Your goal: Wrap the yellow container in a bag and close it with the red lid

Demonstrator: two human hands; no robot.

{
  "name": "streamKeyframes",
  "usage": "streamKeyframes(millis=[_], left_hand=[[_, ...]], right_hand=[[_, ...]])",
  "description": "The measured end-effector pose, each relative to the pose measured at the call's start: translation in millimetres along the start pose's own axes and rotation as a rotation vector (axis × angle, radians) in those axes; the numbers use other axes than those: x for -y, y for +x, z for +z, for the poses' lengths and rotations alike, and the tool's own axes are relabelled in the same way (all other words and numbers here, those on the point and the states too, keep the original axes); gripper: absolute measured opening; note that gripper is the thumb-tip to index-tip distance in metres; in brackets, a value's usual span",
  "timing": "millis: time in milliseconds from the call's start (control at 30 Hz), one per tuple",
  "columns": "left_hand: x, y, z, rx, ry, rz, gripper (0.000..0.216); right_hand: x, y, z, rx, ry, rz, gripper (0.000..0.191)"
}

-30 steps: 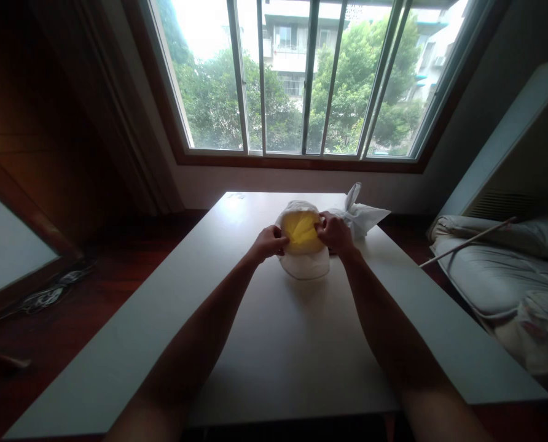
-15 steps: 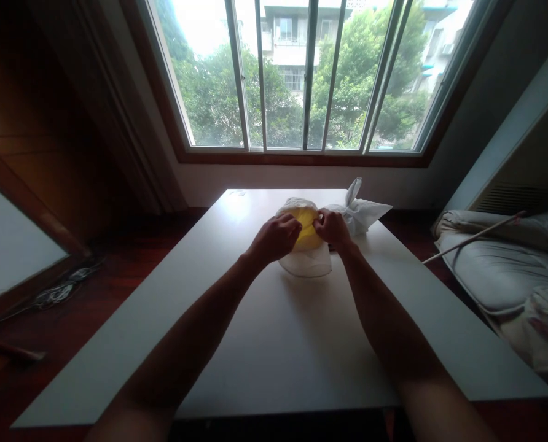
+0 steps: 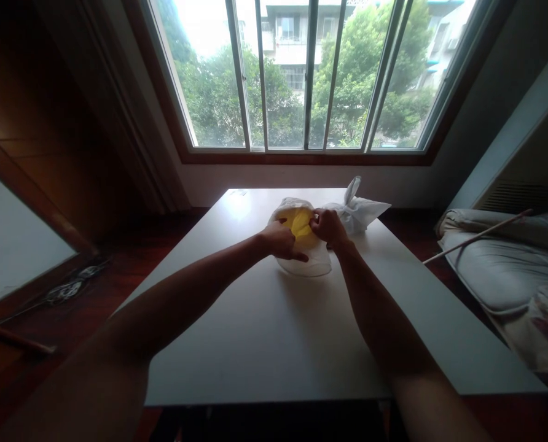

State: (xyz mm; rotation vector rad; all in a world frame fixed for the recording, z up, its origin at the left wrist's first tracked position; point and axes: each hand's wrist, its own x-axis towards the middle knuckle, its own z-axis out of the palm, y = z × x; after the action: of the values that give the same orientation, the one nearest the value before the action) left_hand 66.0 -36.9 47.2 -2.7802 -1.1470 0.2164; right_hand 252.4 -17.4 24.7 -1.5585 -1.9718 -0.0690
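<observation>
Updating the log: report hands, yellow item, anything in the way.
Left hand open, over the yellow item. Right hand closed on its right side. Possible obstacle: white knotted bag, just beyond the right hand.

left fingers (image 3: pixel 298 255): splayed | right fingers (image 3: pixel 315 223): curled, pinching | both arms (image 3: pixel 188 291): stretched forward

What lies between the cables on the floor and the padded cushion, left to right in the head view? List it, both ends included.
Cables → left hand → right hand → tied white bag → padded cushion. Left out for overlap: yellow material, table.
</observation>
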Motion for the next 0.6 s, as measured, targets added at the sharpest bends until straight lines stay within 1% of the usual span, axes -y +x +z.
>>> streamKeyframes(millis=[67,133,167,233,300,367,433,533,600], left_hand=[[-2,1,-6,-0.062,-0.035,0.025,0.076],[-5,3,-10,-0.070,-0.086,0.030,0.075],[-8,4,-11,-0.036,-0.117,0.026,0.074],[-12,8,-10,0.075,-0.186,0.030,0.071],[-15,12,-8,0.168,-0.251,0.055,0.064],[-15,15,-7,0.218,-0.292,0.077,0.059],[-13,16,-8,0.227,-0.302,0.064,0.066],[-8,17,-14,0.194,-0.297,0.006,0.089],[-7,19,-17,0.219,-0.314,-0.031,0.095]], right_hand=[[0,0,0,-0.002,0.005,0.004,0.033],[0,0,-1,0.007,0.010,0.000,0.032],[0,0,-1,0.014,0.013,-0.005,0.032],[0,-1,-1,0.020,0.019,-0.015,0.031],[0,-1,-2,0.014,0.021,-0.018,0.031],[0,-2,-2,0.010,0.014,-0.012,0.030],[0,-2,-3,0.011,0.003,0.003,0.029],[0,-1,-2,0.016,0.002,0.016,0.028],[-1,-1,-2,0.016,0.008,0.015,0.028]])
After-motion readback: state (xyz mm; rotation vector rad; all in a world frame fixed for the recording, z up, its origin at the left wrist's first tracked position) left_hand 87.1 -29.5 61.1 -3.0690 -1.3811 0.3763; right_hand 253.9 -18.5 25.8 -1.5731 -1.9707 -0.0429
